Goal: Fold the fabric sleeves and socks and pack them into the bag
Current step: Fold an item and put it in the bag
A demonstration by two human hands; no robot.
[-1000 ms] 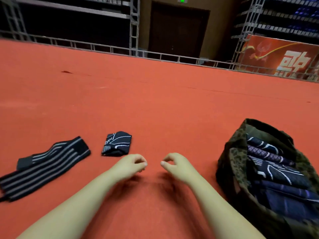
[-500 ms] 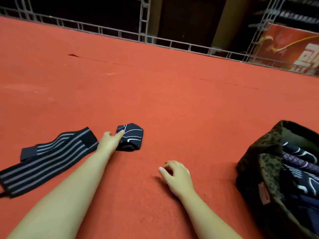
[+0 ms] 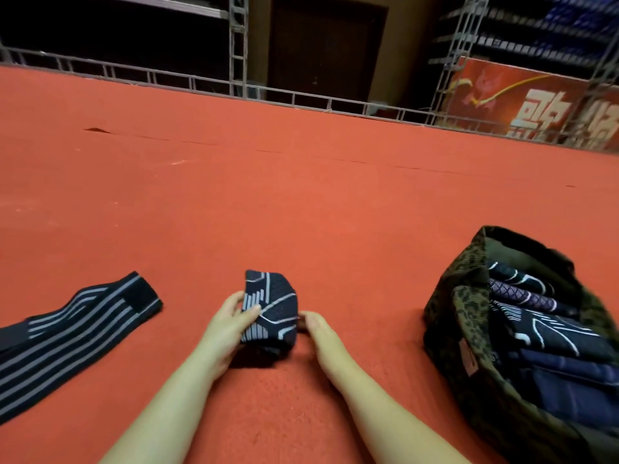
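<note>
Two bare forearms in from bottom edge, meeting at centre over red carpet floor [image 3: 301, 202]. Left hand [image 3: 227, 324] gripping folded dark sock [image 3: 269, 309] from its left side, thumb pressed across the patterned top face, fingers curled behind the far edge. Right hand [image 3: 315, 324] at the sock's right edge, fingertips tucked against or under it, mostly hidden by the fabric; grip there cannot be told for sure, seems to pinch the edge. Sock dark navy with pale grey line pattern, bunched into a short thick fold, lifted slightly off the carpet at the top, lower part resting on or just above the floor. Left of the hands, well apart from them: long striped fabric sleeve [image 3: 72, 329], black with grey lengthwise stripes, lying flat and unfolded on the carpet, running off the left edge, black patch near its upper end. Right side, near the right forearm but not touching: camouflage bag [image 3: 469, 329], open mouth facing up, small reddish tag on its front wall. Inside the bag: several folded dark items [image 3: 542, 333], navy and purple with white line patterns, stacked side by side. Further back: bare carpet, then metal railing [image 3: 301, 98] along its far edge, dark door [image 3: 326, 45] behind, red banner [image 3: 536, 102] with white characters at upper right.
</note>
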